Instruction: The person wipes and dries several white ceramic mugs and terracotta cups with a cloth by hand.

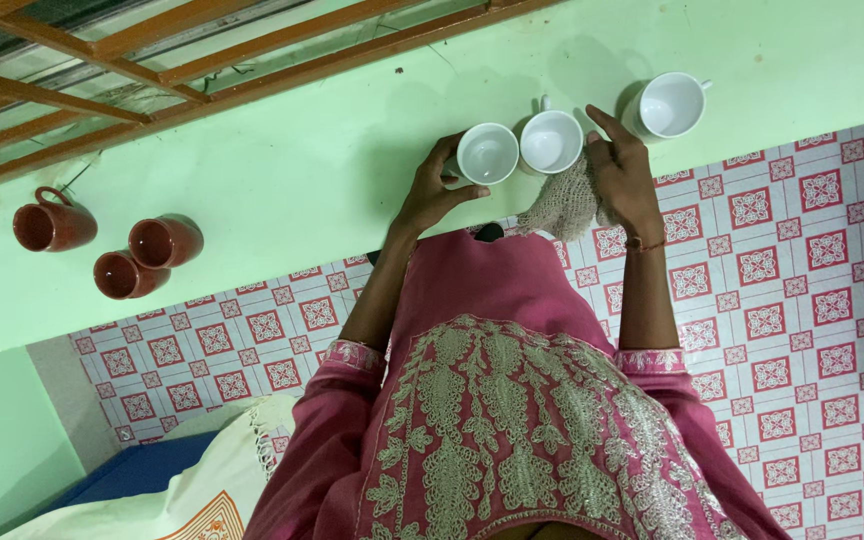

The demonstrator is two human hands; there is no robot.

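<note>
Three white cups stand in a row on a pale green ledge (302, 170). My left hand (430, 195) grips the left white cup (487, 155) by its side. My right hand (624, 180) holds a beige knitted cloth (562, 205) bunched under the palm. Its forefinger is stretched out beside the middle white cup (550, 142), which touches the left one. The third white cup (672, 104) stands apart to the right, past my right hand. Both arms wear pink embroidered sleeves.
Three brown mugs (52, 225) (165, 242) (124, 275) are grouped at the ledge's left end. An orange-brown wooden grille (102, 60) runs along the far edge. Red-and-white patterned tiles (802, 300) lie below the ledge. Blue and cream fabric (172, 480) sits at bottom left.
</note>
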